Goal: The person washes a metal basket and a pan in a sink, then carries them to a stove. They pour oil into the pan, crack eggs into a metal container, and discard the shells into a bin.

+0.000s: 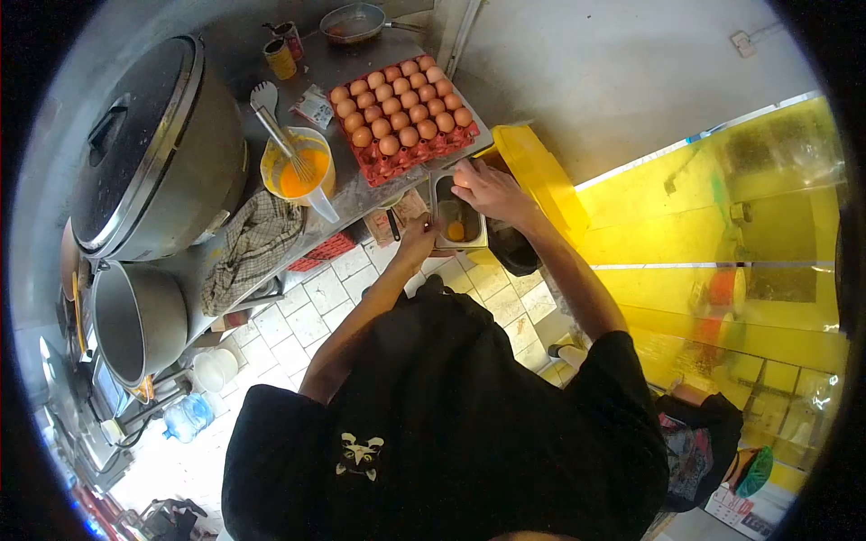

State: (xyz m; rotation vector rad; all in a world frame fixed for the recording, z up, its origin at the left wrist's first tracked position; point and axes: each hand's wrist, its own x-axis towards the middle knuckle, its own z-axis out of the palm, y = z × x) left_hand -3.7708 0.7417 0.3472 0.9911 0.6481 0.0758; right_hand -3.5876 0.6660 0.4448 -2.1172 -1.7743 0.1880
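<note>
A steel container [483, 236] with a cracked egg [456, 231] in it, yolk showing, is in front of me, just off the counter's near edge. My left hand [417, 243] is closed on its left side. Over the container's far end, my right hand [494, 193] has its fingers curled round a brown egg [462, 178]. Just beyond, a red tray [410, 173] holds rows of brown eggs [400, 104], with several bare cups at its near side. Left of the tray stands a jug [322, 206] of beaten egg with a whisk [280, 135] leaning in it.
A checked cloth [253, 243] hangs over the counter edge, beside a large lidded pot [167, 153]. A yellow bin [541, 180] stands right of the container. Cans [280, 59] and a frying pan [354, 24] sit at the back. Another person [699, 446] is at lower right.
</note>
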